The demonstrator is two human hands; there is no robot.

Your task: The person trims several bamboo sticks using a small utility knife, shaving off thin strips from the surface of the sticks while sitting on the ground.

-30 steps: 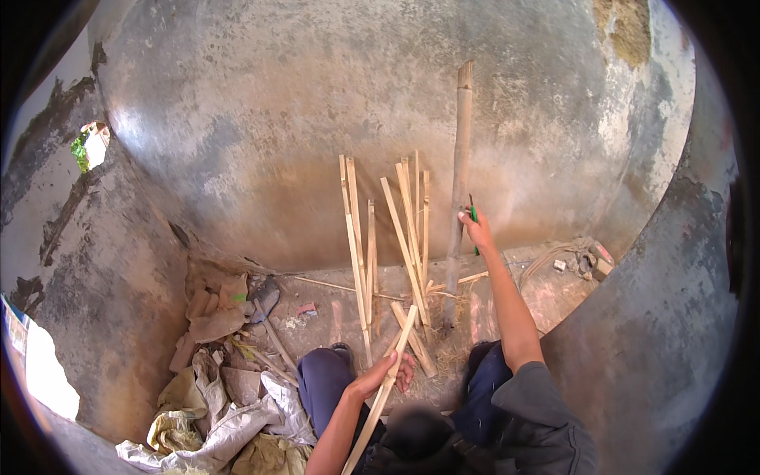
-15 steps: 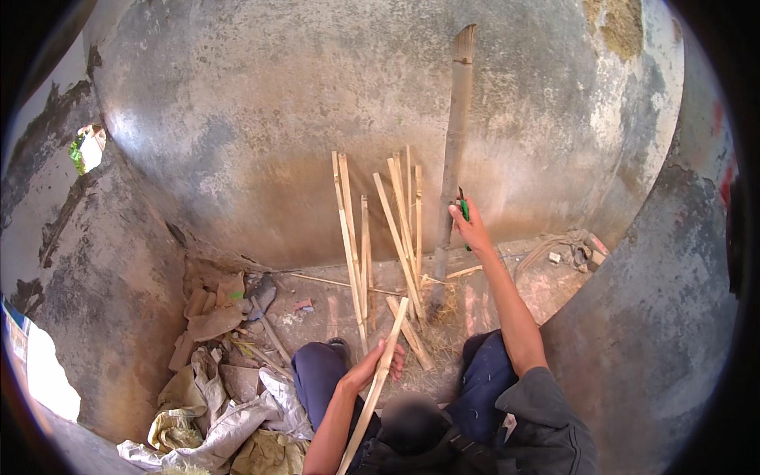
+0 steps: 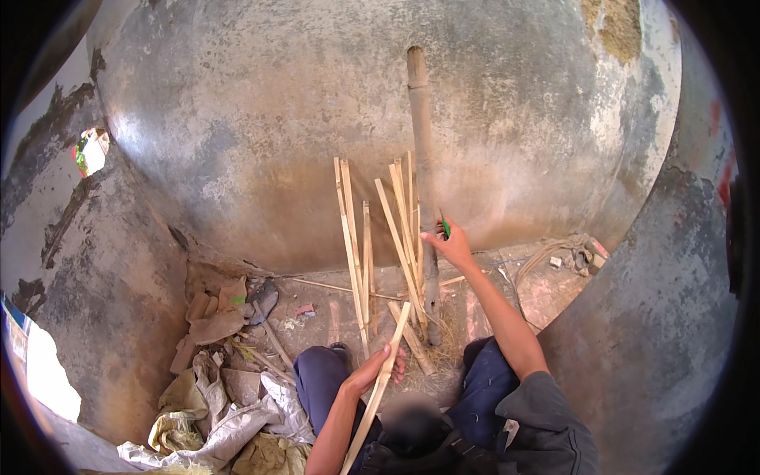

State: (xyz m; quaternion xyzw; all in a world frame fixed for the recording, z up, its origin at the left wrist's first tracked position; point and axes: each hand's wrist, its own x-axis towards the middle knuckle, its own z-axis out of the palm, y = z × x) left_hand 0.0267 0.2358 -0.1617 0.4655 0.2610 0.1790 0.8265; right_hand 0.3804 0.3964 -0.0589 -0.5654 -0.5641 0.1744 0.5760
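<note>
Fingers curl, my right hand (image 3: 455, 248) round pole (image 3: 422, 131) and green tool (image 3: 446, 229), left hand (image 3: 369, 374) round stick (image 3: 381, 385); near-upright pole has swung left.

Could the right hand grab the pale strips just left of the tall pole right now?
Probably not easily: the right hand is at the tall pole, which stands between it and the pale strips, and it holds a green-handled tool.

- Strips (image 3: 349, 237) lean on the wall (image 3: 261, 142), left of the pole (image 3: 421, 134)
- Pole before the wall, in the right hand (image 3: 453, 245)
- Short piece (image 3: 415, 343) on the floor (image 3: 317, 332), beyond the left hand (image 3: 372, 372)
- Sacks (image 3: 226, 431) left of the legs (image 3: 321, 384)
</note>
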